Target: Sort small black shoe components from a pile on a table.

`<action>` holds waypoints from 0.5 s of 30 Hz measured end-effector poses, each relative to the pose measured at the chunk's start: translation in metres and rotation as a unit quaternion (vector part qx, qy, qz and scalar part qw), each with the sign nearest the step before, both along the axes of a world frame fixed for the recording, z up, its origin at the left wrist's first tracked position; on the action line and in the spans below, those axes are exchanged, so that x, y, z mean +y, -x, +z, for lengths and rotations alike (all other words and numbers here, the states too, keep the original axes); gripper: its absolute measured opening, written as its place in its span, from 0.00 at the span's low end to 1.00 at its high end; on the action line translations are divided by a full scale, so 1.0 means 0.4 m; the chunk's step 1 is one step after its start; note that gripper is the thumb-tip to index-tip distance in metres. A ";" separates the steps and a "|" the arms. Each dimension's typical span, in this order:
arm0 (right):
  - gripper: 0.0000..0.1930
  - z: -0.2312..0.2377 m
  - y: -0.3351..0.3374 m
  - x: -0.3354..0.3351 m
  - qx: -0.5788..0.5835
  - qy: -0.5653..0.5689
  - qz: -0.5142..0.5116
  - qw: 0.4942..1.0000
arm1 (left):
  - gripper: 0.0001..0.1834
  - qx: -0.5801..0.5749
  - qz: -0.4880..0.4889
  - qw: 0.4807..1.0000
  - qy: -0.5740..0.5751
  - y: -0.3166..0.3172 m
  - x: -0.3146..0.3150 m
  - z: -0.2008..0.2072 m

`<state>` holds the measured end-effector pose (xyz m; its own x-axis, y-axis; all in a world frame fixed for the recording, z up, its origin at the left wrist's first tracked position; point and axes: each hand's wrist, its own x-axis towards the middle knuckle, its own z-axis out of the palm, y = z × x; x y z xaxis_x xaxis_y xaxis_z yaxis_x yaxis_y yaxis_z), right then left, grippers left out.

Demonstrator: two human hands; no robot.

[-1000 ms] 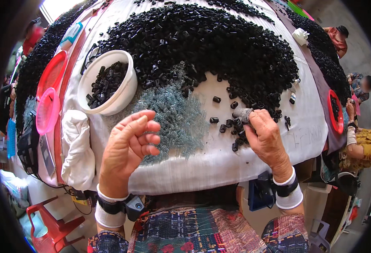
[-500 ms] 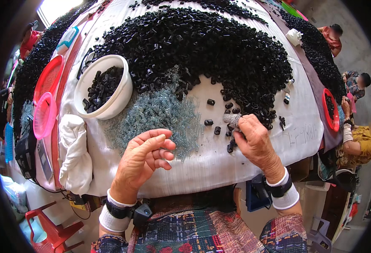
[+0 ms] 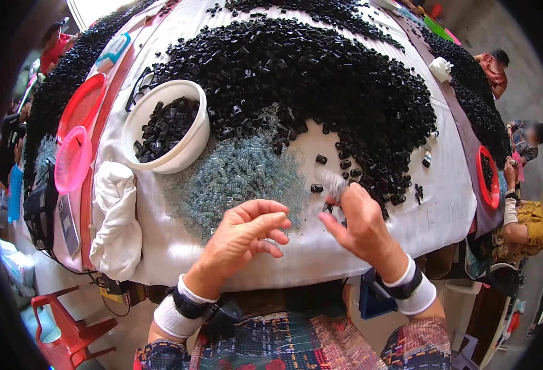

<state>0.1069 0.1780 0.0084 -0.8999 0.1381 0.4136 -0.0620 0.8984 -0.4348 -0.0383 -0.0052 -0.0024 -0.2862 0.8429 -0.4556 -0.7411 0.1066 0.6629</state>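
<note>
My left hand [image 3: 247, 237] is over the near edge of a heap of thin, pale metal coil springs [image 3: 240, 176]. Its thumb and index finger come together; whatever is between them is too small to make out. Over the near side of the loose black plastic caps, my right hand [image 3: 364, 225] has its thumb spread away from its fingers. A grey wrap covers its index finger [image 3: 333, 185], smeared by motion. Small black caps [image 3: 321, 159] lie beside this hand, some partly hidden below it. Behind both hands spreads a big pile of black caps [image 3: 296, 74].
A white bowl [image 3: 200, 145] of black pieces stands left of the springs. Near it are a bunched white cloth [image 3: 114, 222], a pink basket [image 3: 74, 160], a red tray [image 3: 68, 120] and a phone [image 3: 68, 228]. Other people sit at the right, by a red basket [image 3: 495, 185].
My left hand has moved rightward, closer to my right hand. My right hand's thumb has swung out from its fingers. The whole view has shifted slightly.
</note>
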 end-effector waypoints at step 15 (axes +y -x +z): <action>0.20 0.026 -0.060 -0.004 0.044 0.135 -0.094 0.985 | 0.06 0.027 -0.077 0.996 -0.019 -0.019 -0.019 -0.007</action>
